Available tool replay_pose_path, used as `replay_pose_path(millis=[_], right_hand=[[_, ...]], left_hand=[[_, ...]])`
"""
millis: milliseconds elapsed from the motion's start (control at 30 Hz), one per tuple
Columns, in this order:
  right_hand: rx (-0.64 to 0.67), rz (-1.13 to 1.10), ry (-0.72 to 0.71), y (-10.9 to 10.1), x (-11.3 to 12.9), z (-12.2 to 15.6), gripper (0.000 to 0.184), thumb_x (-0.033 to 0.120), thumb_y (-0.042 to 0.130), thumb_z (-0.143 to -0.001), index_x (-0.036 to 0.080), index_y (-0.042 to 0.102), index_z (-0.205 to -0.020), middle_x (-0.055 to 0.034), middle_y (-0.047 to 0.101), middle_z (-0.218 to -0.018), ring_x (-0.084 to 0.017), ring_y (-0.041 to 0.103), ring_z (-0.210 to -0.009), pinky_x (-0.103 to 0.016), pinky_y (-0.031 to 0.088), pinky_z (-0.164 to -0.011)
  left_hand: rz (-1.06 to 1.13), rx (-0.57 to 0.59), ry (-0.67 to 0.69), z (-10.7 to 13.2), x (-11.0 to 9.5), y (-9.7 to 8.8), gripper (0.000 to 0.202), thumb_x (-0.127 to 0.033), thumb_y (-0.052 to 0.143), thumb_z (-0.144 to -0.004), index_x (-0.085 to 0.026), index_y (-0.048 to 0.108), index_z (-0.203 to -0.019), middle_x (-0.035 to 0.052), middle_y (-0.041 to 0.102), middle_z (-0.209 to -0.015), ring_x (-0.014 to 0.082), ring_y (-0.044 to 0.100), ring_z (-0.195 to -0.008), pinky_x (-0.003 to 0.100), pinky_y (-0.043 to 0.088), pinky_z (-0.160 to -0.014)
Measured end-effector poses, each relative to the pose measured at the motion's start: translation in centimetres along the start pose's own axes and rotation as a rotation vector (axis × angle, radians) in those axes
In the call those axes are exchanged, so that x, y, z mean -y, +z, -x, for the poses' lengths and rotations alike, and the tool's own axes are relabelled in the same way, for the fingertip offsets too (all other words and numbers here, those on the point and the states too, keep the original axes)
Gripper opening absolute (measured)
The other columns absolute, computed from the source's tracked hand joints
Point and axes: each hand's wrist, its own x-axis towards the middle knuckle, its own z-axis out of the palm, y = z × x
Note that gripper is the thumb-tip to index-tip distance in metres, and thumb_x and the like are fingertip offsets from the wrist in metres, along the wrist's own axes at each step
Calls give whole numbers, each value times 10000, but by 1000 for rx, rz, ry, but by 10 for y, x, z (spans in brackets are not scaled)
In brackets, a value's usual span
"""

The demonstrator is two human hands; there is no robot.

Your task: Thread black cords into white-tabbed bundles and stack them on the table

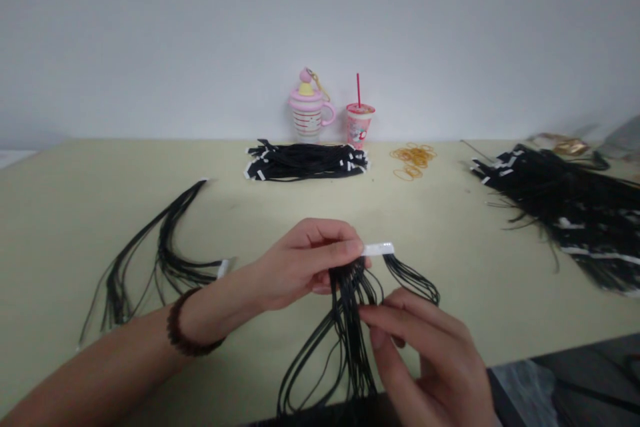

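My left hand (320,255), with a dark beaded bracelet (177,327) at the wrist, is closed on the white connector (379,249) of a black wire harness (353,333). The connector's right end sticks out past my thumb and fingertips. Most of the wires hang down below in a bundle, with some looping left, while a separate group (407,278) curves off the connector's right end. My right hand (430,353) is closed at the right side of the hanging bundle, index finger and thumb on several wires. Which wires lie between its fingertips is partly hidden.
Two loose harnesses (167,240) lie on the left of the table (60,213). Against the wall are a neat harness pile (305,161), a pink-lidded mug (307,113), a cup with straw (359,123) and rubber bands (414,157). A large harness heap (560,197) covers the right.
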Motion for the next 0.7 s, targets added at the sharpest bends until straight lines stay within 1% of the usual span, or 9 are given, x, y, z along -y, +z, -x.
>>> replay_pose_path(millis=[67,133,200,300,367,433,567,700], right_hand=[[-28,4,38,2,5,-4,163,110,556,-780,189,656,-882,-25,637,-802,-103,618,-752,-191,523,-647],[5,-17,86,4,6,-7,115,129,576,-780,186,656,-841,-5,614,-717,-89,593,-662,-182,502,-587],[45,-20,116,7,5,-8,72,154,596,-782,177,651,-821,18,566,-621,-82,543,-563,-189,451,-510],[64,-14,145,9,3,-9,43,183,589,-804,182,627,-783,44,531,-553,-76,488,-491,-204,374,-463],[80,-11,168,9,3,-9,93,180,570,-819,184,600,-731,49,541,-559,-70,484,-495,-207,351,-472],[127,-13,170,6,5,-11,134,167,541,-836,179,580,-709,46,543,-577,-68,489,-519,-211,346,-495],[259,-9,144,1,7,-16,166,143,468,-867,168,571,-740,23,550,-632,-81,503,-577,-222,347,-524],[343,50,100,-3,7,-22,190,129,432,-875,165,547,-728,6,547,-638,-100,497,-585,-232,346,-517]], left_hand=[[-81,-4,52,2,-1,2,217,-304,586,-822,-143,605,-677,-52,439,-532,18,317,-422,130,227,-372],[-173,-46,85,4,-3,4,234,-315,575,-830,-144,580,-671,-59,422,-536,20,329,-432,133,240,-383],[-277,-93,106,7,-5,8,249,-316,564,-836,-138,563,-662,-60,418,-540,22,340,-445,133,250,-392],[-388,-139,123,10,-7,12,257,-313,555,-838,-128,569,-660,-55,423,-539,26,356,-455,135,259,-396],[-370,-143,105,10,-6,13,258,-324,556,-835,-127,575,-669,-55,427,-534,28,357,-451,135,256,-392],[-287,-136,75,9,-4,13,252,-326,568,-827,-130,577,-670,-59,420,-524,27,347,-445,132,246,-388],[-128,-168,-9,8,-4,12,220,-280,621,-785,-125,584,-634,-60,420,-517,21,334,-440,126,240,-389],[-85,-202,-49,8,-5,12,187,-234,644,-752,-123,598,-609,-58,428,-507,19,333,-417,126,230,-361]])
